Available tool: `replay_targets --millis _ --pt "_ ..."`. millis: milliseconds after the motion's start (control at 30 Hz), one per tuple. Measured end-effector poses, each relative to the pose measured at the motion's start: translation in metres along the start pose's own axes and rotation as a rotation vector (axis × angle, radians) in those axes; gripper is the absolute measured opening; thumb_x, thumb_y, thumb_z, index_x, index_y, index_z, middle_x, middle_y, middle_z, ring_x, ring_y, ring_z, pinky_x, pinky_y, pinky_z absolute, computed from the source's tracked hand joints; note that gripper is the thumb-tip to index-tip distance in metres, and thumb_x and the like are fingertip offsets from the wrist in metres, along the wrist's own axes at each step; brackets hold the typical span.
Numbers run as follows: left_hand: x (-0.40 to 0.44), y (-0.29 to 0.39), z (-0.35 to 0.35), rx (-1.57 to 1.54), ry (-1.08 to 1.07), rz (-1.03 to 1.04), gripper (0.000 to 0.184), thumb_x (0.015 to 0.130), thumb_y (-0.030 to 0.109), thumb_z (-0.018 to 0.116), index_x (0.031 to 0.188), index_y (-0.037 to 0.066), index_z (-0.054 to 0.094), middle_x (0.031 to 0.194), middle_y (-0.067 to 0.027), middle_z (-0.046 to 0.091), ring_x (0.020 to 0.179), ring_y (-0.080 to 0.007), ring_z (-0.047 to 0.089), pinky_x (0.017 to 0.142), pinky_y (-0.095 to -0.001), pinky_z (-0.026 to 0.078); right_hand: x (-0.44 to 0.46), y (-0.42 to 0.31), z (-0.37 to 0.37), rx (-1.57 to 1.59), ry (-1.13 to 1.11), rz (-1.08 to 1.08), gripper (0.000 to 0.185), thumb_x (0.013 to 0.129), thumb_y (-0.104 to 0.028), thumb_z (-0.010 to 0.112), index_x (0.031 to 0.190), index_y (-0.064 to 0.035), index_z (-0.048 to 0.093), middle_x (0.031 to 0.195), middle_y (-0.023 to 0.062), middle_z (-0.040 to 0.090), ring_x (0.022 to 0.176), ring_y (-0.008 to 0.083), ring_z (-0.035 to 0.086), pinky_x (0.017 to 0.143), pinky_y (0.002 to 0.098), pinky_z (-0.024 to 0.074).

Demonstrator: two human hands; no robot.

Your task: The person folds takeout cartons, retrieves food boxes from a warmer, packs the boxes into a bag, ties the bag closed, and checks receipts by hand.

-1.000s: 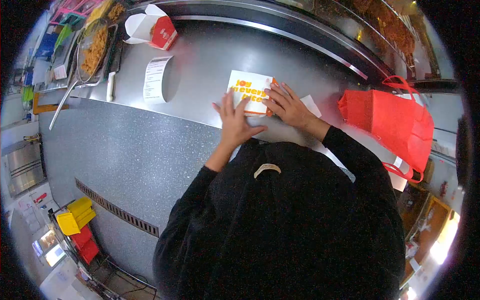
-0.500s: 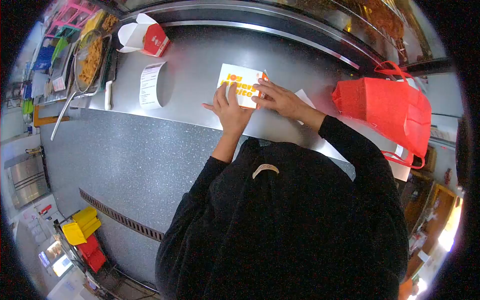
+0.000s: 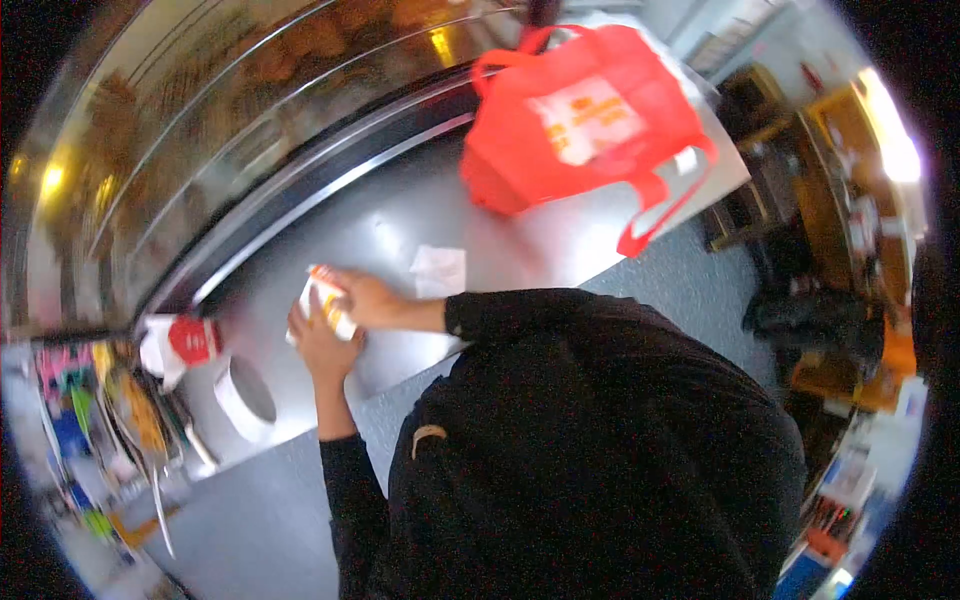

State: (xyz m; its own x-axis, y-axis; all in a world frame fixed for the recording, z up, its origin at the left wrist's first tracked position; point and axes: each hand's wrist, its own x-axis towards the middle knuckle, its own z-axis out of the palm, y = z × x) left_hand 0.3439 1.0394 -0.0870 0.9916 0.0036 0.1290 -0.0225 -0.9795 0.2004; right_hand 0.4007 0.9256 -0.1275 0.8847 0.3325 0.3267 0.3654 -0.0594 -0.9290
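Steel counter [image 3: 345, 240]: L grip [image 3: 326, 348] + R grip [image 3: 366, 299] hold wht box [image 3: 334, 311]

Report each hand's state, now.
Left hand: closed on the white-and-orange box, holding its near left side.
Right hand: closed on the same box, holding it from the right.

Heavy fisheye, edges bent, corners black w/ speckle noise. Motion blur thruout; print on red tote bag [image 3: 590, 118] & small white box [image 3: 328, 298] smeared. Steel counter [image 3: 378, 236] bright, soft glare. Yellow light spots [image 3: 52, 182] at display case [image 3: 235, 110], upper L. Light strip [image 3: 892, 128], R edge, blown out. Black top [image 3: 590, 450] v. dark, folds faint.
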Motion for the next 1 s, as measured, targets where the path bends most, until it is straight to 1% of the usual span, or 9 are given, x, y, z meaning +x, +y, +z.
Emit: replay_targets --millis 67,267,400,533,633,667,733,833,1000 --pt "0.000 0.010 -0.003 0.075 -0.003 -0.011 0.095 0.052 0.036 0.072 0.131 0.010 0.025 0.123 -0.0279 0.029 0.114 -0.0433 0.027 0.095 -0.0502 0.025 0.005 -0.021 -0.010 -0.155 -0.250 0.414 0.053 0.077 -0.015 0.051 0.128 -0.0141 0.035 0.109 0.0156 0.052 0.103 0.0312 0.048 0.087 0.0410 0.0345" --pt "-0.003 0.002 0.007 0.107 -0.022 -0.002 0.099 0.054 0.038 0.071 0.133 0.011 0.018 0.123 -0.0305 0.028 0.115 -0.0442 0.026 0.095 -0.0511 0.024 0.020 -0.029 -0.033 -0.704 -0.748 0.211 0.052 0.075 -0.029 0.050 0.125 -0.0171 0.039 0.100 0.0096 0.057 0.103 0.0262 0.045 0.080 0.0440 0.0304" --pt "-0.002 0.002 0.015 0.181 -0.040 -0.127 0.105 0.053 0.041 0.073 0.134 0.012 0.014 0.126 -0.0291 0.025 0.116 -0.0438 0.024 0.096 -0.0519 0.023 -0.044 -0.057 -0.089 -0.268 -0.253 -0.128 0.051 0.073 -0.033 0.059 0.113 -0.0048 0.046 0.101 0.0148 0.055 0.096 0.0302 0.046 0.078 0.0446 0.0363" --pt "-0.007 0.022 0.007 0.176 0.026 -0.223 0.116 0.048 0.046 0.076 0.135 0.012 0.008 0.132 -0.0240 0.020 0.122 -0.0428 0.017 0.091 -0.0634 0.018 -0.121 -0.056 -0.269 -0.134 -1.174 0.209 0.032 0.081 -0.026 0.052 0.101 -0.0008 0.053 0.098 0.0186 0.056 0.087 0.0277 0.054 0.077 0.0385 0.0414" --pt "-0.015 0.081 -0.017 0.303 0.197 -0.377 0.104 0.051 0.044 0.077 0.131 0.009 0.022 0.130 -0.0199 0.027 0.122 -0.0359 0.022 0.093 -0.0581 0.022 -0.178 -0.042 -0.450 -0.671 -0.494 0.501 0.020 0.079 -0.015 0.048 0.089 -0.0008 0.058 0.087 0.0149 0.061 0.079 0.0241 0.057 0.070 0.0376 0.0426" --pt "-0.018 0.100 -0.015 0.070 0.088 -0.255 0.092 0.055 0.040 0.076 0.127 0.007 0.029 0.125 -0.0189 0.033 0.118 -0.0328 0.029 0.092 -0.0530 0.026 -0.171 -0.061 -0.494 -0.742 -0.099 0.909 0.018 0.077 -0.012 0.047 0.087 -0.0023 0.058 0.088 0.0157 0.060 0.082 0.0261 0.056 0.072 0.0395 0.0420" --pt "-0.029 0.136 -0.009 -0.397 -0.129 -0.016 0.069 0.063 0.032 0.074 0.118 0.004 0.043 0.115 -0.0168 0.046 0.109 -0.0265 0.043 0.090 -0.0428 0.035 -0.174 -0.024 -0.561 -1.294 0.523 0.577 0.023 0.074 -0.022 0.056 0.093 -0.0088 0.055 0.085 0.0189 0.059 0.079 0.0346 0.056 0.068 0.0423 0.0439" --pt "-0.011 0.268 0.000 -0.915 -0.904 0.175 0.036 0.073 0.019 0.067 0.100 0.000 0.052 0.090 -0.0105 0.059 0.079 -0.0158 0.057 0.071 -0.0280 0.047 -0.162 0.031 -0.603 -0.862 0.615 0.537 0.030 0.072 -0.017 0.063 0.100 -0.0122 0.054 0.081 0.0120 0.060 0.074 0.0254 0.056 0.065 0.0343 0.0449" --pt "0.029 0.426 0.105 -1.231 -0.834 0.144 0.050 0.078 0.031 0.062 0.111 -0.001 0.043 0.111 -0.0117 0.048 0.105 -0.0188 0.046 0.086 -0.0301 0.039 -0.156 0.012 -0.583 -0.031 0.507 0.641 0.035 0.072 -0.006 0.064 0.105 -0.0120 0.054 0.078 0.0027 0.058 0.071 0.0106 0.052 0.063 0.0239 0.0424"
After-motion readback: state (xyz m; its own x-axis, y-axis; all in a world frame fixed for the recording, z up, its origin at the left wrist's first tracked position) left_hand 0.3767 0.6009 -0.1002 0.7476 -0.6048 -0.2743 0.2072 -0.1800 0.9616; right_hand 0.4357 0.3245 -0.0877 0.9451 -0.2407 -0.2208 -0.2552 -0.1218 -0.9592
